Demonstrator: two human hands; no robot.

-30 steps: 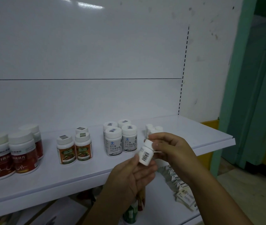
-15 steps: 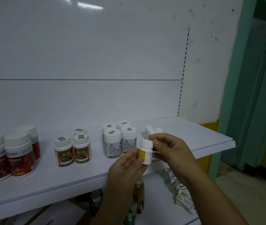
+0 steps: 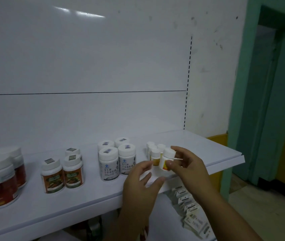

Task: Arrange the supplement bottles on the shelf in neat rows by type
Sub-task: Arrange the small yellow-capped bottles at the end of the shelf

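Small white bottle (image 3: 166, 160) pinched mid-body by my right hand (image 3: 188, 167), just above my slack, empty left hand (image 3: 141, 181), beside its matching cluster (image 3: 154, 150) on the shelf (image 3: 216, 153) — likely light, rigid, smooth plastic; grip the body below the cap (image 3: 168, 151).

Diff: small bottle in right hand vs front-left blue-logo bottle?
The held small bottle is smaller than the blue-logo bottle. Its label is yellow-orange; the blue-logo bottle's is white with dark text. Its cap is plain; the other's carries a sticker. The right hand pinches one; the other stands free on the shelf. Both are white with white caps.
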